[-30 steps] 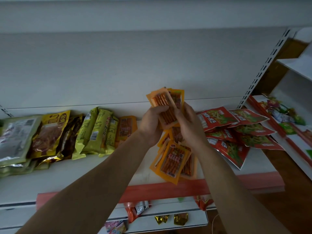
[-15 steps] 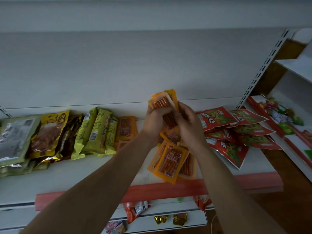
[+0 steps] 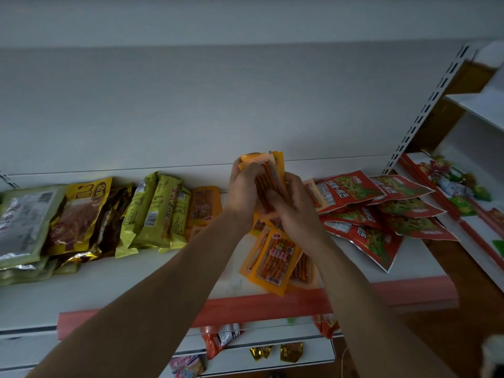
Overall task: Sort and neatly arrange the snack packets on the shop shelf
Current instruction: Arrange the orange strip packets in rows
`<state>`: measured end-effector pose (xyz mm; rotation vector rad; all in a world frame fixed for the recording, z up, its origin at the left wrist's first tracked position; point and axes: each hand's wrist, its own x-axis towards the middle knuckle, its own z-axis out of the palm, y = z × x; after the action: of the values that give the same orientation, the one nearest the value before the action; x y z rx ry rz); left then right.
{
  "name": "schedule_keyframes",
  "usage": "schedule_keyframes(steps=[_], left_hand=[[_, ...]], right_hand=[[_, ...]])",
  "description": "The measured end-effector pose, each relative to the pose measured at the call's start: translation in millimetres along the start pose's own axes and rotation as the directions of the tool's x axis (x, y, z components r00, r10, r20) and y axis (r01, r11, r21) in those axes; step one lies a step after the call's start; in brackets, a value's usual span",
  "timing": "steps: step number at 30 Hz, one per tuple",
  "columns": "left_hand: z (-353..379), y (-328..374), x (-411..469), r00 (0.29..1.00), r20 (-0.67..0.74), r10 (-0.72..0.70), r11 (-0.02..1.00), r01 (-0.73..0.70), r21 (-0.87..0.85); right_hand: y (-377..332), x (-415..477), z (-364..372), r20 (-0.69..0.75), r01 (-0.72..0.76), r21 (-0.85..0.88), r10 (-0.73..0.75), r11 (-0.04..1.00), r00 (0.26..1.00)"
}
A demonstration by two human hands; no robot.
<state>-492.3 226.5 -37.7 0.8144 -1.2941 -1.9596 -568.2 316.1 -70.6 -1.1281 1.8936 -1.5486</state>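
Below the pink-red plastic edge strip (image 3: 409,293): lower white shelf (image 3: 272,360) holding strays, an orange-and-silver packet (image 3: 221,339) and small gold foil packets (image 3: 291,351).

Just behind the strip: loose fan of flat orange packets (image 3: 275,257) on the white metal shelf board (image 3: 109,282), not squared.

Above that fan: both hands grip an upright bunch of orange packets (image 3: 268,170). Left hand (image 3: 242,195) is curled round its left edge, right hand (image 3: 296,203) wrapped low on the right.

Step, my read: squaring the bunch. Next: stand it by the lone orange packet (image 3: 203,205) back-left, then gather the fan.

Farther back-left of the strip: yellow-green packets (image 3: 155,211), lined up. Back-right: red packets (image 3: 368,214), splayed, unsorted.
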Motion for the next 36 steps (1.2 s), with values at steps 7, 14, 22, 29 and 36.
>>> schedule_keyframes(steps=[7, 14, 22, 29, 36], left_hand=[[0.3, 2.4, -4.3, 1.000, 0.008, 0.024, 0.993, -0.023, -0.119], [-22.8, 2.3, -1.5, 0.997, 0.002, -0.071, 0.995, 0.071, -0.069], [-126.7, -4.2, 6.9, 0.927, 0.186, 0.326, 0.082, -0.224, 0.971], [-138.2, -17.9, 6.1, 0.966, 0.246, 0.080, -0.120, -0.236, 0.964], [-140.9, -19.6, 2.9, 0.965, 0.239, 0.104, -0.069, -0.233, 0.970]], right_hand=[[-4.4, 0.4, 15.7, -0.091, 0.004, 0.040, -0.001, 0.999, 0.996], [-3.5, 2.0, 29.1, -0.148, -0.150, 0.187, 0.179, 0.971, 0.973], [2.7, 23.1, 58.3, -0.071, -0.375, 0.009, 0.375, 0.927, 0.924], [15.3, 56.3, 86.6, -0.107, -0.369, -0.357, 0.355, 0.858, 0.929], [30.7, 57.0, 89.0, -0.169, -0.341, -0.497, 0.296, 0.798, 0.940]])
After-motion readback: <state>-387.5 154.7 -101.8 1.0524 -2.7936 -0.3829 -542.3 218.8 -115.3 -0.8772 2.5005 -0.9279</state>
